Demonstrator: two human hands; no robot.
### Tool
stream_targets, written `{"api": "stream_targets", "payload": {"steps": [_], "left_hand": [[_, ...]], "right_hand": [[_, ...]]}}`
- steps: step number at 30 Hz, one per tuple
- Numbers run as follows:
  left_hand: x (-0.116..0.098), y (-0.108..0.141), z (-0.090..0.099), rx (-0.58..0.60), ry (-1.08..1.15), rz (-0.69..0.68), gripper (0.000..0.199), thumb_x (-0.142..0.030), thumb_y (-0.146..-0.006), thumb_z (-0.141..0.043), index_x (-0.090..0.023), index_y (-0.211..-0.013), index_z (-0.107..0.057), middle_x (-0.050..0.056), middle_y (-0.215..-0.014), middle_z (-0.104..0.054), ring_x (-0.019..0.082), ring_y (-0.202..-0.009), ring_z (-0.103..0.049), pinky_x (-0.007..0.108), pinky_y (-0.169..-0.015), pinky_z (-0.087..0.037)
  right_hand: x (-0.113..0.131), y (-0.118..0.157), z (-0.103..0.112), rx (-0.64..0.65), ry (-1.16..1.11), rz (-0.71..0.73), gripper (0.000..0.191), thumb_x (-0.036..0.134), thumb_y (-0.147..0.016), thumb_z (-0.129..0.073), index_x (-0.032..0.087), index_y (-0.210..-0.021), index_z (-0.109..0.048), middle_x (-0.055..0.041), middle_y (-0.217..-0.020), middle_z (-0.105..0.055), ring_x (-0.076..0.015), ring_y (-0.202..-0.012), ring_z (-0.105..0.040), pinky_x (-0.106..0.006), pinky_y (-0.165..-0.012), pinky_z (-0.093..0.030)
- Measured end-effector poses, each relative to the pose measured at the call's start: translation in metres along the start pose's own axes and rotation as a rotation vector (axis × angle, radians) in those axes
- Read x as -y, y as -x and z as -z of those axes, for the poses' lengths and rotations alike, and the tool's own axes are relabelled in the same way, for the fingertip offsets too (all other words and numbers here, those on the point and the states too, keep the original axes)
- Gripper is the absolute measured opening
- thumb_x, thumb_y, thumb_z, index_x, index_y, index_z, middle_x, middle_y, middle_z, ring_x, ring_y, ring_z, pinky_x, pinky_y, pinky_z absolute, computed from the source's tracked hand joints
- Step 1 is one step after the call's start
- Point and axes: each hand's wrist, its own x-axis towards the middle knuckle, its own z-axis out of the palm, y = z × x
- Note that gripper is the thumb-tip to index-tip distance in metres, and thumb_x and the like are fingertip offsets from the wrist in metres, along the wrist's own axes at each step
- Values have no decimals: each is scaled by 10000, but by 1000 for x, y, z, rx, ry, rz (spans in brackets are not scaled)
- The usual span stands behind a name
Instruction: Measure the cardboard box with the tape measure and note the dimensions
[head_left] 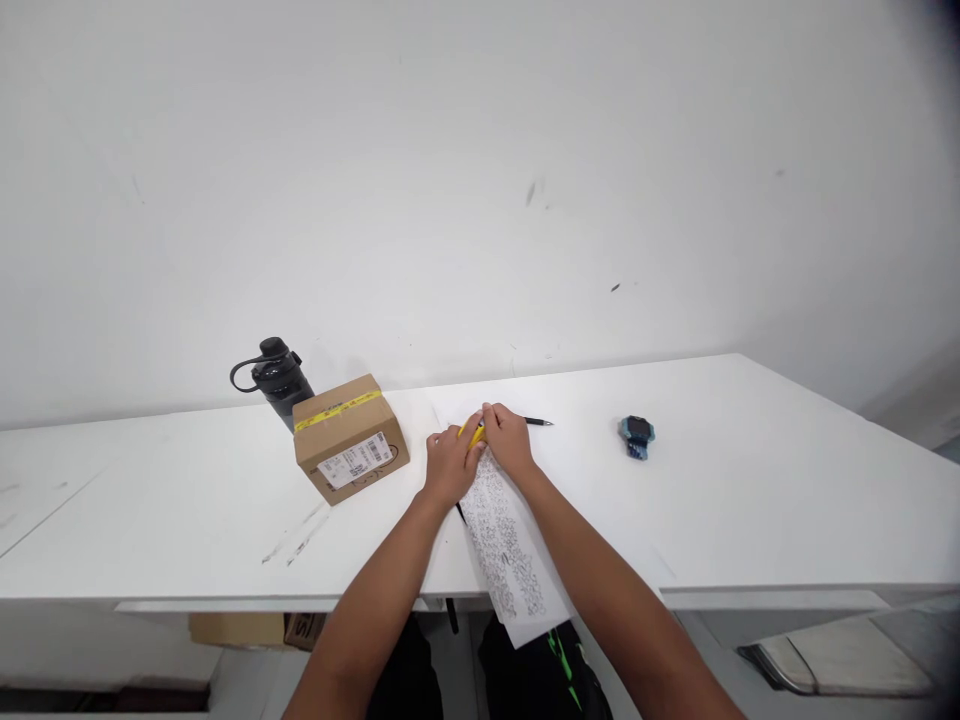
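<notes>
At the top end of a white sheet of paper (510,545), my left hand (448,468) and my right hand (511,442) are closed together around a small yellow object (472,431). Fingers cover most of it, so its kind is hidden. Dense dark print fills the paper, which lies between my forearms and hangs over the table's front edge. A black pen (538,422) sticks out just beyond my right hand. Beside my left wrist, a thin black thing (460,514) shows at the paper's left edge.
Left of my hands stands a taped cardboard box (351,440) with a label, and behind it a black bottle (280,380) with a loop handle. A blue wristwatch (637,436) lies to the right on the white table (750,500). The wall rises behind.
</notes>
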Motion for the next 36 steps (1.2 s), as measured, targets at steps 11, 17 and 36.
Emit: {"api": "stream_targets", "payload": {"steps": [11, 17, 36], "left_hand": [[1, 0, -2, 9, -29, -1, 514, -381, -1001, -325, -312, -1510, -302, 65, -1115, -626, 227, -1062, -558, 422, -947, -339], [2, 0, -2, 17, -31, -6, 520, -383, -1001, -325, -313, -1515, -288, 68, -1117, -620, 229, -1076, -552, 423, -943, -339], [1, -3, -3, 50, -17, 12, 539, -399, -1002, -321, -308, -1530, -259, 70, -1100, -614, 225, -1058, -546, 422, -948, -335]], "right_hand": [[-1, 2, -1, -25, 60, 18, 400, 435, -919, -377, 235, -577, -328, 40, -505, -409, -128, -510, -384, -273, -535, -277], [0, 2, 0, -37, 158, 81, 378, 404, -926, -361, 237, -588, -332, 32, -502, -419, -129, -495, -378, -273, -534, -266], [-6, -2, 3, -68, 210, 338, 489, 468, -1011, -253, 209, -797, -608, -78, -806, -692, -199, -767, -622, -312, -695, -435]]}}
